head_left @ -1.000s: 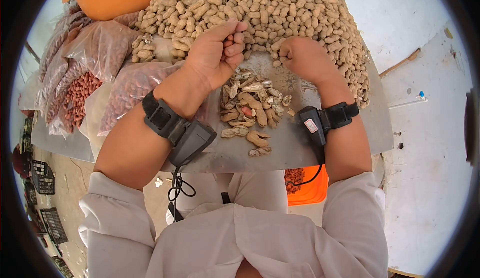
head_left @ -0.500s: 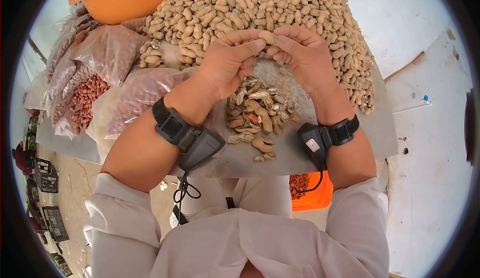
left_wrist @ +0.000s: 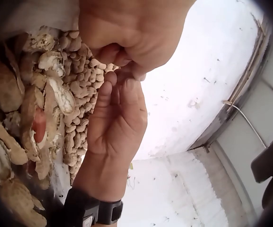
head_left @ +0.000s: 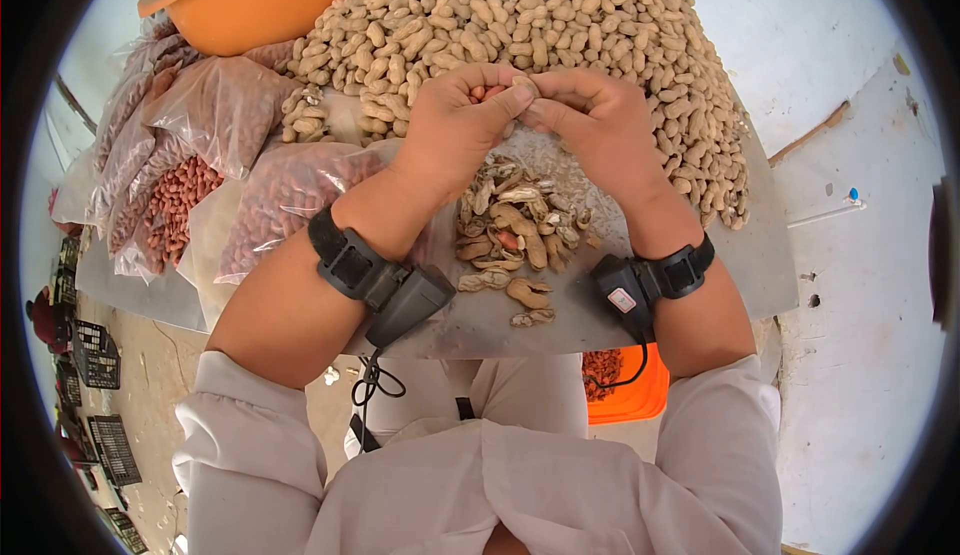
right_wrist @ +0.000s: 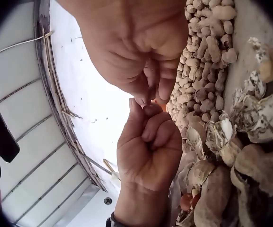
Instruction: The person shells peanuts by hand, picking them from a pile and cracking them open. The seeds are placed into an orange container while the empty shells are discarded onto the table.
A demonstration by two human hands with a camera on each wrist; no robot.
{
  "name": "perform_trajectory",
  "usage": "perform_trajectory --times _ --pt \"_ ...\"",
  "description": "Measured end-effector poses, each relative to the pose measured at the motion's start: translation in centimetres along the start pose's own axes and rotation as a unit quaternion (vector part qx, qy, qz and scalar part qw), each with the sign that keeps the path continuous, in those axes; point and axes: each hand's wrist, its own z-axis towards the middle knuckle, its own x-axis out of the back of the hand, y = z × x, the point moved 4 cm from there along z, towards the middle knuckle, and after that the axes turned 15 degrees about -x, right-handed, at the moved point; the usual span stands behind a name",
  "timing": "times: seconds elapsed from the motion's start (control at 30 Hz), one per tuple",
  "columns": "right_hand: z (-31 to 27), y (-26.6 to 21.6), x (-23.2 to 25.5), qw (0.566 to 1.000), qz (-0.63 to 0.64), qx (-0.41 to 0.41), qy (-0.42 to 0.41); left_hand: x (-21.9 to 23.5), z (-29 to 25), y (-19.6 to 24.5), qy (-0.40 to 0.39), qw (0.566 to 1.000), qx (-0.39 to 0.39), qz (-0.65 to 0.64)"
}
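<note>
Fingertip to fingertip, my left hand [head_left: 455, 123] and right hand [head_left: 612, 127] meet above the metal tabletop, both pinching a small peanut [head_left: 523, 84]. Most of its shell is hidden behind thumbs and fingers. Reddish kernels [head_left: 487, 92] show inside the curled fingers of the left hand. Below the hands lies a heap of cracked shells [head_left: 515, 217], with a red kernel [head_left: 508, 240] among them. In the left wrist view the right hand [left_wrist: 120, 118] reaches up to the left one; the right wrist view shows the left hand [right_wrist: 150, 146] with its fingers curled.
A big pile of unshelled peanuts [head_left: 560, 15] covers the back of the table [head_left: 400, 340]. Plastic bags [head_left: 215, 100] of red kernels lie at the left, beside an orange basin [head_left: 250, 5]. Under the front edge stands an orange tub [head_left: 640, 395] holding reddish bits.
The right hand came from the pile's edge to meet the left, bringing a whole peanut. Since then both hands have closed in around it, and less of its shell shows.
</note>
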Motion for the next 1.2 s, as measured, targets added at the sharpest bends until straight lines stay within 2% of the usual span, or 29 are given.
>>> perform_trajectory --times 0.07,0.27,0.47,0.57,0.77,0.87,0.97,1.07,1.2 --pt "-0.2 -0.1 -0.1 0.998 -0.056 0.015 0.027 0.0 0.0 0.0 -0.002 1.000 0.000 -0.002" --pt "-0.2 0.1 -0.4 0.993 -0.085 0.056 0.052 -0.1 -0.2 0.1 0.009 0.999 0.022 -0.030" --pt "-0.3 0.2 -0.5 0.997 -0.068 -0.002 0.046 -0.1 -0.3 0.0 0.022 0.998 0.041 -0.035" --pt "-0.2 0.3 -0.5 0.999 -0.016 -0.033 0.021 0.1 -0.2 0.0 0.009 0.999 0.031 -0.038" --pt "-0.2 0.4 -0.7 0.999 0.019 -0.039 0.009 0.0 -0.2 0.1 0.014 0.999 0.018 -0.022" --pt "-0.4 0.2 -0.6 0.997 0.044 -0.067 0.000 -0.1 -0.2 0.0 0.015 0.999 0.022 -0.029" --pt "0.2 1.1 -0.5 0.979 0.175 -0.102 -0.029 0.0 -0.1 -0.2 0.007 0.998 0.026 -0.058" --pt "0.5 2.0 -0.7 0.949 0.284 -0.130 -0.051 0.0 0.0 -0.1 0.035 0.997 0.031 -0.062" --pt "0.6 2.3 -0.8 0.916 0.360 -0.166 -0.065 0.3 0.1 -0.5 0.022 0.994 0.047 -0.098"
